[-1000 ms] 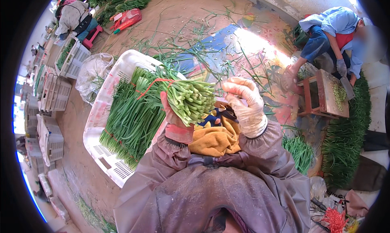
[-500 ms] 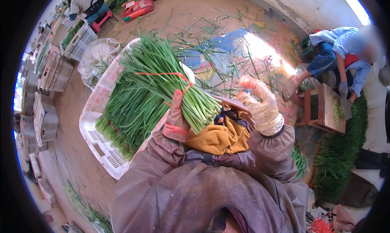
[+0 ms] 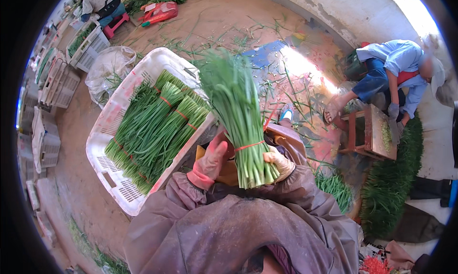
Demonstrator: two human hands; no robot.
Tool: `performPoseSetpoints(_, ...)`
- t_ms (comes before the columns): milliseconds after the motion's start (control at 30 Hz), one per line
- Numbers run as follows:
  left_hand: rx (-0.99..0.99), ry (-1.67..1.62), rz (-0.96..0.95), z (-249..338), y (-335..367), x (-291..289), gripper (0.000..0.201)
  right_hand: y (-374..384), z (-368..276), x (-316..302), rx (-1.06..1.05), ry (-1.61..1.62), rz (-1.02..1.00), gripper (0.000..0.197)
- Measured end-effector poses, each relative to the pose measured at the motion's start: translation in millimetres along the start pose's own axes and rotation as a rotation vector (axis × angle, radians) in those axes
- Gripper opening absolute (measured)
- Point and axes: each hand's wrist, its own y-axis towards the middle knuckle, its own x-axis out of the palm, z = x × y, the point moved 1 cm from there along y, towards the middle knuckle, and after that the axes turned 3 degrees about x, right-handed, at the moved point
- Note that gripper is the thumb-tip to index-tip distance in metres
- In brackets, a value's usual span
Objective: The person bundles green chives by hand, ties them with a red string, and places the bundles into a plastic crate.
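An upright bundle of green chives [image 3: 236, 102] stands in front of me, leaf tips blurred, pale cut stems toward me. A thin red tie [image 3: 250, 145] circles its stems, and a red strand sticks up at the right side. My right hand [image 3: 280, 162], in a pale glove, grips the stem end from the right. On the other side my left hand [image 3: 211, 160], in a stained pinkish glove, has its fingers apart beside the stems; part of it is hidden behind the bundle. A white plastic crate [image 3: 109, 166] to the left holds several tied chive bundles [image 3: 155, 126].
At the right a person [image 3: 398, 59] bends over a small wooden stool [image 3: 369, 131], near a long heap of greens [image 3: 392, 183]. Loose cuttings litter the floor ahead. Stacked crates [image 3: 62, 85] and a plastic bag [image 3: 109, 71] stand at the left.
The bundle has swung from leaning left over the crate to upright before me. My right hand came down onto its stems, while my left hand let go. More of the crate's bundles show.
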Motion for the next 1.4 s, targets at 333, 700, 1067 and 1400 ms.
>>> performPoseSetpoints(333,0.098,-0.241,0.258,7,51,27,0.058,-8,15,-23,0.025,-0.226,-0.006,0.075)
performPoseSetpoints(700,0.403,0.204,0.182,8,57,39,0.108,-9,-80,11,-0.184,-1.518,0.328,0.058)
performPoseSetpoints(1067,0.36,0.213,0.176,0,57,36,0.107,10,-113,94,-0.904,-2.243,0.661,0.051)
performPoseSetpoints(1400,0.383,0.29,0.189,5,55,34,0.112,30,-147,39,-0.813,-0.498,0.369,0.009)
